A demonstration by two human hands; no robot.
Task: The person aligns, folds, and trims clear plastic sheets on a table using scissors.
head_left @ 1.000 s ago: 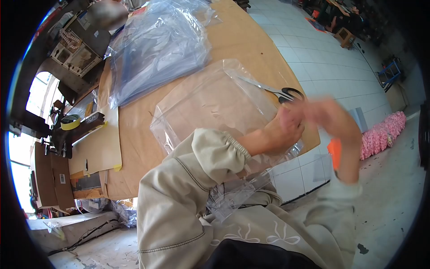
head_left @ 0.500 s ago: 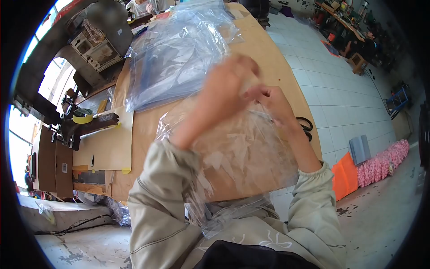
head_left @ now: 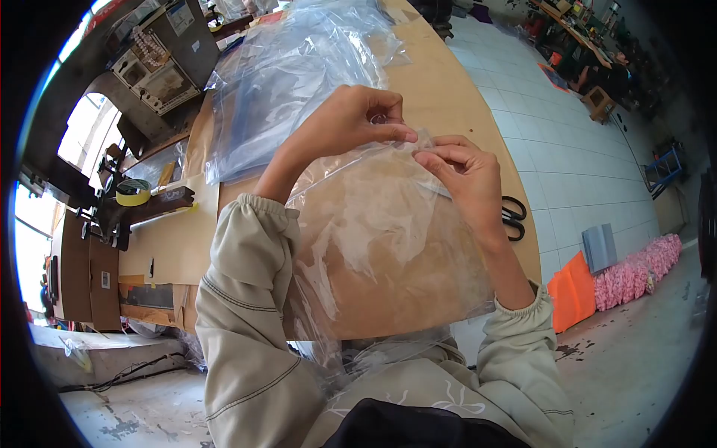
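A clear plastic bag (head_left: 373,239) hangs from my two hands and spreads over the brown tabletop (head_left: 429,82) down past its near edge. My left hand (head_left: 358,119) pinches the upper edge of the bag between thumb and fingers. Just to its right, my right hand (head_left: 467,175) is closed on the same edge near the corner, with thumb and fingertips together. Only a short stretch of film lies between the two pinches. Beyond my left hand, a stack of clear plastic bags (head_left: 276,97) lies on the table.
Black-handled scissors (head_left: 513,218) lie by the table's right edge. A machine with a dark arm (head_left: 160,205) stands at the left, a roll of yellow tape (head_left: 134,193) on it. On the floor at right are an orange sheet (head_left: 573,293) and a pink bundle (head_left: 635,272).
My left hand was blurred and higher over the bag's corner; it has moved left and now pinches the edge. The bag is spread flatter. My right hand has shifted slightly right and down.
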